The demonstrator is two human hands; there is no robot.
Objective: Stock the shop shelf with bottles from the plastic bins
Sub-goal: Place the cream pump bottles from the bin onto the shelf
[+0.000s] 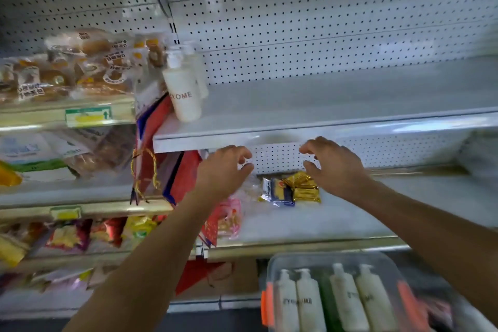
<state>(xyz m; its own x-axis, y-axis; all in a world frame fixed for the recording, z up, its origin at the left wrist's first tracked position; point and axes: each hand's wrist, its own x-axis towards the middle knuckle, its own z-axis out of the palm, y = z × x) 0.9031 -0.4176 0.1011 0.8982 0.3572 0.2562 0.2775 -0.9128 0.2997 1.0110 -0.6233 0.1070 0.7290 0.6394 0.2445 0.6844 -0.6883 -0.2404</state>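
Seemingly empty, both hands [225, 170] [332, 164] hover below the shelf [323, 129] edge.

I note gold foil packets [301, 186] and a blue-and-silver packet [280, 193] lying together just below and between the hands. Red gift bags with gold cord handles [161, 167] stand left of the left hand. Further left I see wrapped bread packs [80, 67] above a green and yellow price tag [89, 116]; bright snack packets [70, 234] are lower down.
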